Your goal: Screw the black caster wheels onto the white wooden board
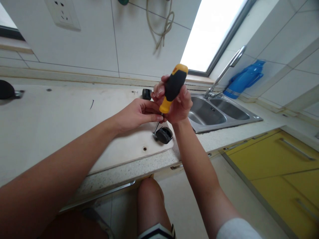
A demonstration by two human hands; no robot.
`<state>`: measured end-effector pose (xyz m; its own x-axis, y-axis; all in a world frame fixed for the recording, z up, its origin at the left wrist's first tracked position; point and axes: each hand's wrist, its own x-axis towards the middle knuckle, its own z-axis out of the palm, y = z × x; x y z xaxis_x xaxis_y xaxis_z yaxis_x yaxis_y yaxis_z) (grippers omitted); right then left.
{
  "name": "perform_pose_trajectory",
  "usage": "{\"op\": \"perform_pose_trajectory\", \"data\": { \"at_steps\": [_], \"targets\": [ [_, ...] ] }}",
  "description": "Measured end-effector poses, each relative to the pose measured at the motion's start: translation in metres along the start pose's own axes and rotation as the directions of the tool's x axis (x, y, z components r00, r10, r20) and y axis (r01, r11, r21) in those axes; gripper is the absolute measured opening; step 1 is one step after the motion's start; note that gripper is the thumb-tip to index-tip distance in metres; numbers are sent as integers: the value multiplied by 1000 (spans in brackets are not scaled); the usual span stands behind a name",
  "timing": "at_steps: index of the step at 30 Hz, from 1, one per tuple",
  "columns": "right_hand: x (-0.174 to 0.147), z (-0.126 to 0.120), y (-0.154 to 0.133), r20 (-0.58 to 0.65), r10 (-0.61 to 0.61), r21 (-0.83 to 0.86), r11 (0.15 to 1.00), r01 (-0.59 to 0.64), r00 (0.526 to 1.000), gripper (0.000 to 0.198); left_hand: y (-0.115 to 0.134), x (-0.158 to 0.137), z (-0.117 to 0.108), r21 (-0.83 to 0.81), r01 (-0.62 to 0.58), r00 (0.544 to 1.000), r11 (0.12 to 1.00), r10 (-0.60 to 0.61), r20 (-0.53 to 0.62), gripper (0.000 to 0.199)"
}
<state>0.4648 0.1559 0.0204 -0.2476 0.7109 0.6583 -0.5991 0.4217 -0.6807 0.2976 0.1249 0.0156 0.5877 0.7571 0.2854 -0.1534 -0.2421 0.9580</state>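
Note:
My right hand is closed round the black and yellow handle of a screwdriver, which stands tilted with its handle up. Thumb and fingers of my left hand pinch the metal shaft just below the handle. The shaft runs down to the metal base of a black caster wheel near the right end of a white board. Whether the tip sits in a screw is too small to tell. A second black caster stands behind my hands at the board's far edge.
Another caster is at the board's far left. A small hole lies near the front edge, and a thin dark piece or mark lies mid-board. To the right are a steel sink, a faucet and a blue thermos.

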Motion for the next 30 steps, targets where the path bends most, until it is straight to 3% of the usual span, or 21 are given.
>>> {"op": "perform_pose_trajectory", "data": {
  "at_steps": [3,7,22,26,30],
  "targets": [
    [-1,3,1,-24,-38,19,999,38,999,48,0,0,0,0,0,1000,1000,0,16,38],
    [0,4,2,-2,-60,33,998,60,998,51,0,0,0,18,-3,1000,1000,3,-8,38],
    [-1,6,-2,-121,24,-32,999,-28,992,58,1,0,1,27,-4,1000,1000,4,19,33],
    [1,5,-1,-93,-18,-13,1000,17,996,55,0,1,1,21,-2,1000,1000,2,4,36],
    [3,0,4,-40,-36,5,999,36,999,64,0,1,0,35,-4,1000,999,5,-27,35]
  ]
}}
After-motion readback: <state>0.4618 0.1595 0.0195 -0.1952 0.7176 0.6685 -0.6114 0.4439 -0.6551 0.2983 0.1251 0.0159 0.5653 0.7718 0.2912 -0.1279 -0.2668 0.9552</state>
